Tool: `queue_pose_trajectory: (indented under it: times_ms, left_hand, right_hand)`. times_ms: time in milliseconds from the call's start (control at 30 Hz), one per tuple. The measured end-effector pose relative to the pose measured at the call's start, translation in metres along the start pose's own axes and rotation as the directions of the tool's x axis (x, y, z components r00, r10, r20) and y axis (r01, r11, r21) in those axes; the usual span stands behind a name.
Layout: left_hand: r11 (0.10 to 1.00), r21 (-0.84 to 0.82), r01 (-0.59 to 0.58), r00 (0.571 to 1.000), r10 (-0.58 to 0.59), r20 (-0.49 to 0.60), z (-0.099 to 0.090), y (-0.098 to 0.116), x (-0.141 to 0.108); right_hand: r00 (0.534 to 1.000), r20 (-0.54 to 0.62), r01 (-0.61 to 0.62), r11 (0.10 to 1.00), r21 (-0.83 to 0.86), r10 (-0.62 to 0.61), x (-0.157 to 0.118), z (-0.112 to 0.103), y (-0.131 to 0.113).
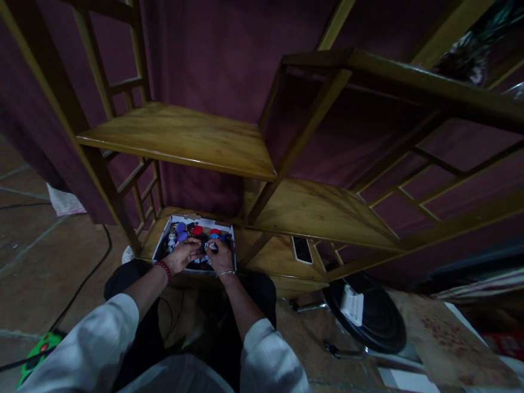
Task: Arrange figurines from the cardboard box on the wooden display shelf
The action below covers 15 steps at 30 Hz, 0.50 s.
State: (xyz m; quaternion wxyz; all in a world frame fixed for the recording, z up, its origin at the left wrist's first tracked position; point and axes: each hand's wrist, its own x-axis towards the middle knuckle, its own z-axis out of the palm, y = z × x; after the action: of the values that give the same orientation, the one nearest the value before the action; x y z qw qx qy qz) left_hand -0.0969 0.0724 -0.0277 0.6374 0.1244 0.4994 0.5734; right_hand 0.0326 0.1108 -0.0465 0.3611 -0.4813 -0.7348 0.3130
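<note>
A shallow white box [158, 244] on the low shelf holds small mixed pieces. Among them are a purple-blue round piece [181, 227], a red round piece [197, 230], and white and dark bits. Over the middle of the box, my left hand [183, 257] has its fingers drawn together; whatever they hold is too small to make out. Close beside it, my right hand [220, 258] pinches a small white-and-dark piece [212, 246] between thumb and fingers. The two hands' fingertips are nearly touching. Dim light and blur hide finer detail.
A wooden shelf board [181, 134] juts out above the box. To the right, a phone [302, 249] lies on the low shelf. A black round stool [372, 318] stands on the floor with a white item on it. A green cable reel [40, 354] sits at lower left.
</note>
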Motion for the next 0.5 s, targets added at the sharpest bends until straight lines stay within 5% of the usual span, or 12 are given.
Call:
queue_pose_trajectory:
  times_ms: [500]
  left_hand:
    - [0.999,0.000,0.048,0.999,-0.048,-0.013,-0.0022,-0.0002,0.0049]
  right_hand:
    - [1.000,0.020,0.008,0.999,-0.050,-0.007,0.0013,0.0007,-0.0038]
